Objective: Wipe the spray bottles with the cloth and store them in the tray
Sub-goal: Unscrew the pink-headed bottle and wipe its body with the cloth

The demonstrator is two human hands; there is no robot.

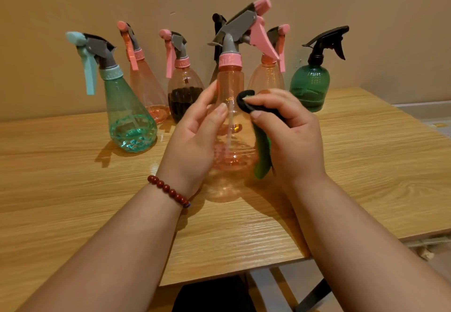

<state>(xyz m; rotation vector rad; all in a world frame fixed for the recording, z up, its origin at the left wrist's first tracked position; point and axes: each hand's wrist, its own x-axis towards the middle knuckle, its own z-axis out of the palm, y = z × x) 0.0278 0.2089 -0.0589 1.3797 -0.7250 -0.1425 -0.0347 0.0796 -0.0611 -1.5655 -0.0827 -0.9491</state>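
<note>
Mid-wipe at the centre of the frame: your left hand (192, 138) grips the clear pink plastic spray bottle with the grey head and pink trigger (230, 97) about its neck and shoulder, thumb in front, while your right hand (290, 136) pinches the bunched black-and-green cloth (262, 155) against the bottle's right flank. Whether the bottle's base rests on the light wooden table (73, 189) or hangs just above it cannot be told. The step in hand looks like the wiping of this bottle. The next move likely calls for turning it in your left hand so the cloth reaches the far side and the spray head. No tray shows anywhere in the frame, so storing will mean finding it out of view. Across the upper half, unstored bottles stand in a row along the wall: a teal cone-shaped bottle (129, 121) at the left, a ribbed pink bottle with dark contents (185, 92) just behind your left hand, and a dark green round bottle with a black trigger (311, 87) at the right. They stand close behind the one in hand, so a wide swing could tip them.
</note>
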